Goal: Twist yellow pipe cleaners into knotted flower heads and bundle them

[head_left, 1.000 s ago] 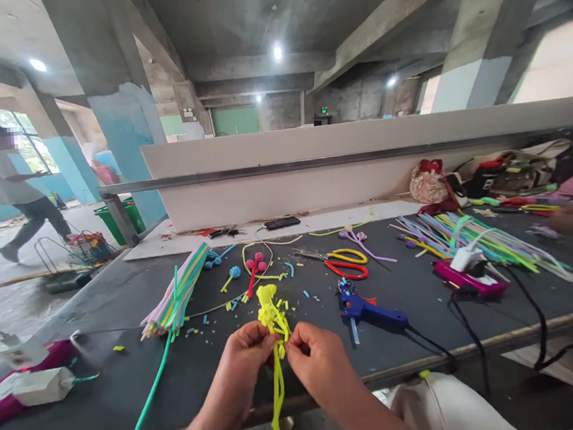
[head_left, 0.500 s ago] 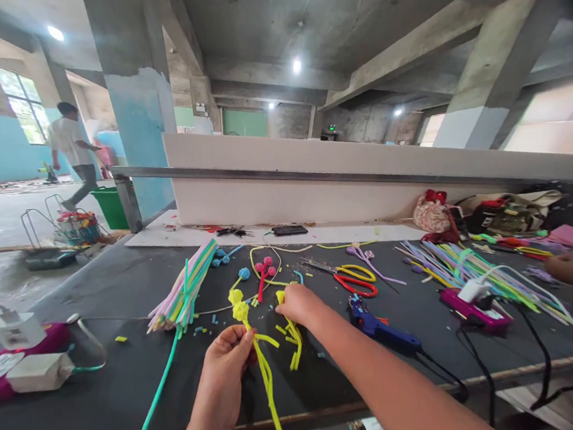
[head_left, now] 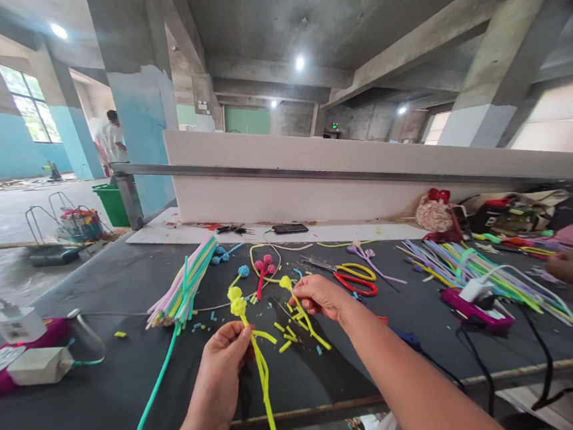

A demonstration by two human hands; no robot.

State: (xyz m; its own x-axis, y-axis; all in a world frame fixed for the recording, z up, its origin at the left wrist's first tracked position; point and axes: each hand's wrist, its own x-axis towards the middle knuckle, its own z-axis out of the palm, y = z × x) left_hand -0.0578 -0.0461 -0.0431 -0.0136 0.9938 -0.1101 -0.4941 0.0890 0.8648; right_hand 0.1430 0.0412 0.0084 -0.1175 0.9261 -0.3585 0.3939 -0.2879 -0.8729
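My left hand (head_left: pixel 226 357) pinches a yellow pipe-cleaner stem (head_left: pixel 264 377) between thumb and fingers; fluffy knobs (head_left: pixel 237 303) are bunched at its top and loose ends hang past the table edge. My right hand (head_left: pixel 318 297) is closed on a second yellow pipe-cleaner piece (head_left: pixel 300 307), which has a round knob at its top and a tail slanting down right. Short yellow offcuts (head_left: pixel 286 342) lie between the hands. Beyond them are a pink knobbed stem (head_left: pixel 264 270) and a blue one (head_left: pixel 243 271). My right forearm partly covers a blue glue gun (head_left: pixel 408 339).
Scissors with red and yellow handles (head_left: pixel 355 279) lie right of centre. Pipe-cleaner bundles (head_left: pixel 187 284) are on both sides. Power strips (head_left: pixel 478 308) and cables edge the work area. A phone (head_left: pixel 290 229) lies at the back. Another person's hand (head_left: pixel 569 267) is at far right.
My right hand has lifted the second yellow knobbed piece and moved slightly right with it. The left hand keeps its hold. The person in the background has walked right, behind the pillar.
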